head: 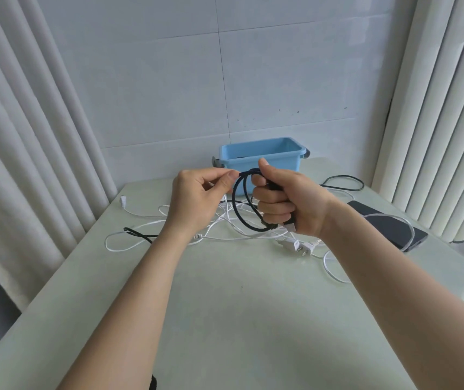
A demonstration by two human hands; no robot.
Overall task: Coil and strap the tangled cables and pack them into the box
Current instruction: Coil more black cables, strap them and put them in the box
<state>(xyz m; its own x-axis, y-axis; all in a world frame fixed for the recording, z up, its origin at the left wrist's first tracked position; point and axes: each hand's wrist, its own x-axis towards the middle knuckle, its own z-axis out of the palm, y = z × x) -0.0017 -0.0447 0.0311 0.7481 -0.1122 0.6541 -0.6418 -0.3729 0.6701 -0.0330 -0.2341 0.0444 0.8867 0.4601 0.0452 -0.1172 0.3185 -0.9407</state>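
Blue box (287,161) at the table's far edge, open-topped; something dark low inside, too hidden to tell. Right hand (290,204) fisted round the coiled dark cable (238,212), held above the table in front of the box; left hand (197,192) pinches its top loop. White cables (256,235) tangled beneath on the pale table (239,305). Tiled wall (281,80), curtains (28,136) both sides.

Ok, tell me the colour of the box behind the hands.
The box is light blue; the head view shows it best.
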